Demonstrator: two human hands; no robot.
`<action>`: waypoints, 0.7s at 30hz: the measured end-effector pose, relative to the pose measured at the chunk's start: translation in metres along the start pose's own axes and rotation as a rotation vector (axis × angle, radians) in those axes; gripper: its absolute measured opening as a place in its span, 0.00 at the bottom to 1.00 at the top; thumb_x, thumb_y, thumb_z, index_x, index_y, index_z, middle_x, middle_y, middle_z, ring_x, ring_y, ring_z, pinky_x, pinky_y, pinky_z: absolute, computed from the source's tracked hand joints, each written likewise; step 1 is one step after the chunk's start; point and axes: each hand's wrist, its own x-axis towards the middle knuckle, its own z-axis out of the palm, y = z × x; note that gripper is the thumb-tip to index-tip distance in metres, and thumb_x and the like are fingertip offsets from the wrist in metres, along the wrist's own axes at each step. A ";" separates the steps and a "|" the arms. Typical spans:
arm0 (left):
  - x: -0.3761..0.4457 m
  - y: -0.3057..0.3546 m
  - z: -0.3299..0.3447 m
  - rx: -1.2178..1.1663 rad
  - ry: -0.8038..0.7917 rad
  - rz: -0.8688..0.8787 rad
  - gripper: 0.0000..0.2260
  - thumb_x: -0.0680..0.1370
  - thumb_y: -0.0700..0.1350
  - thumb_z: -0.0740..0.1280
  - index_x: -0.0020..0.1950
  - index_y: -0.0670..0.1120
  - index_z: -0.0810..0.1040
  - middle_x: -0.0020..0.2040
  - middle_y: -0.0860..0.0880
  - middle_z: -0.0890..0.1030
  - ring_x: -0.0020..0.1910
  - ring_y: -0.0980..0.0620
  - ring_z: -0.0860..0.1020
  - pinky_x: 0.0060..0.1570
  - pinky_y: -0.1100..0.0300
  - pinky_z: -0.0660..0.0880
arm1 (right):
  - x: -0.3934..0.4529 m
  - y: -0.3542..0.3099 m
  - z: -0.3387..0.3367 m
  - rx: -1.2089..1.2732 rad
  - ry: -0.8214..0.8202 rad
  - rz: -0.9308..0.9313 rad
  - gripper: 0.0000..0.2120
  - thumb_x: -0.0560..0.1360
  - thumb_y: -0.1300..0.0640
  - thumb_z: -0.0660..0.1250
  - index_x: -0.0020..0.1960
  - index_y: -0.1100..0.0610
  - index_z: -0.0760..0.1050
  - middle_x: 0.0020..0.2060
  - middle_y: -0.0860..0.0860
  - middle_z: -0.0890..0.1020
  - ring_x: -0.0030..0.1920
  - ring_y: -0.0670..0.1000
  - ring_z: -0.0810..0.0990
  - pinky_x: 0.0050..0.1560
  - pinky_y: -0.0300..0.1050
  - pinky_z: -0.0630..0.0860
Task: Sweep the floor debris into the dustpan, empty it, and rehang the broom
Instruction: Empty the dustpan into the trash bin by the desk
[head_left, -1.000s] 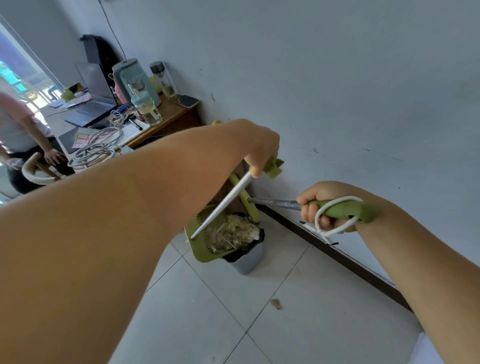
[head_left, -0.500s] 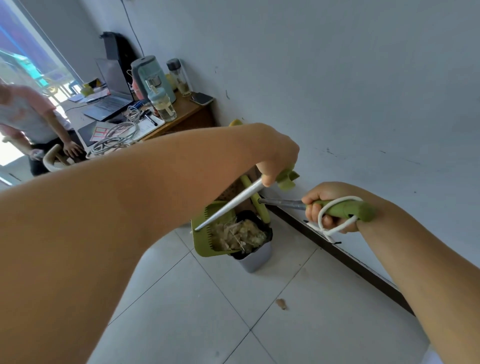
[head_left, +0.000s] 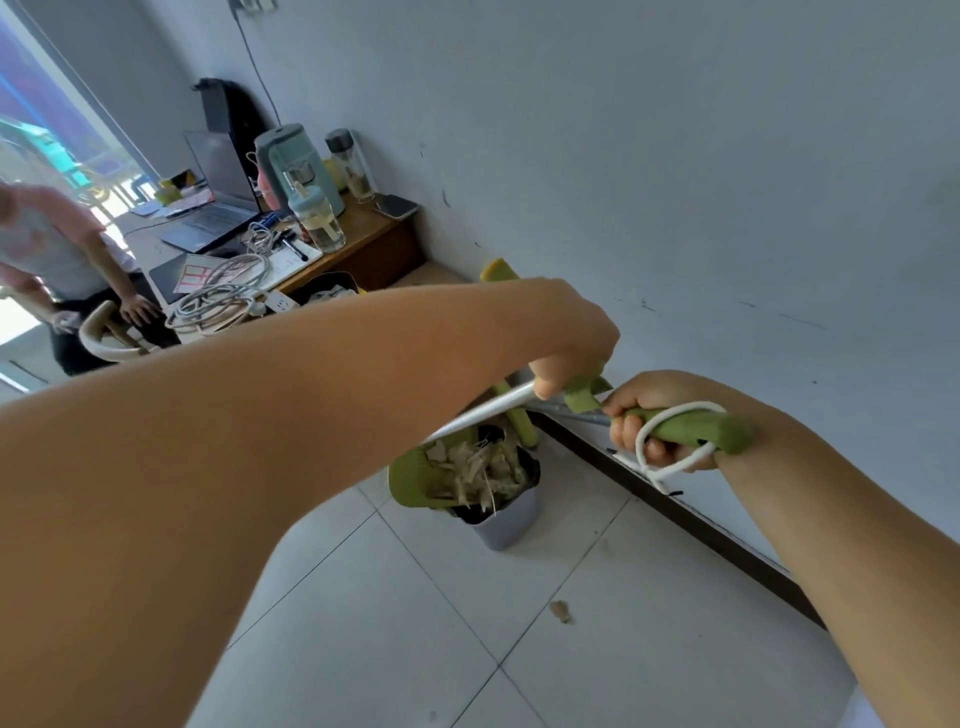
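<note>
Left hand (head_left: 574, 340), arm extended forward, grips the dustpan handle (head_left: 485, 413). The dustpan (head_left: 410, 478) hangs below it, tilted over the waste bin (head_left: 511, 522). Right hand (head_left: 657, 415), fist closed, holds what appears to be the broom handle (head_left: 696, 426) just beside the left.

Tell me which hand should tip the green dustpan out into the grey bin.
Left hand: it already grips the green dustpan's silver handle over the grey bin. Right hand holds the broom handle.
</note>
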 end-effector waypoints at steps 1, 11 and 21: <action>-0.001 -0.001 0.000 -0.006 -0.004 -0.003 0.13 0.74 0.48 0.73 0.55 0.47 0.78 0.40 0.52 0.76 0.37 0.52 0.76 0.36 0.60 0.73 | -0.002 0.000 -0.002 -0.021 0.017 0.005 0.14 0.79 0.54 0.57 0.36 0.56 0.67 0.21 0.47 0.69 0.17 0.45 0.69 0.18 0.32 0.69; -0.002 -0.018 -0.027 -0.122 0.033 -0.026 0.09 0.73 0.48 0.74 0.40 0.48 0.75 0.40 0.50 0.77 0.42 0.49 0.78 0.43 0.57 0.76 | -0.009 0.004 -0.010 -0.037 0.034 -0.005 0.16 0.79 0.54 0.58 0.34 0.57 0.69 0.20 0.46 0.69 0.16 0.44 0.68 0.16 0.32 0.68; 0.002 -0.024 -0.015 -0.274 -0.011 -0.176 0.12 0.71 0.48 0.76 0.37 0.47 0.73 0.38 0.48 0.76 0.33 0.50 0.75 0.37 0.56 0.75 | -0.019 0.013 -0.017 -0.018 0.028 -0.020 0.22 0.79 0.53 0.58 0.28 0.58 0.70 0.19 0.46 0.68 0.16 0.44 0.68 0.16 0.33 0.67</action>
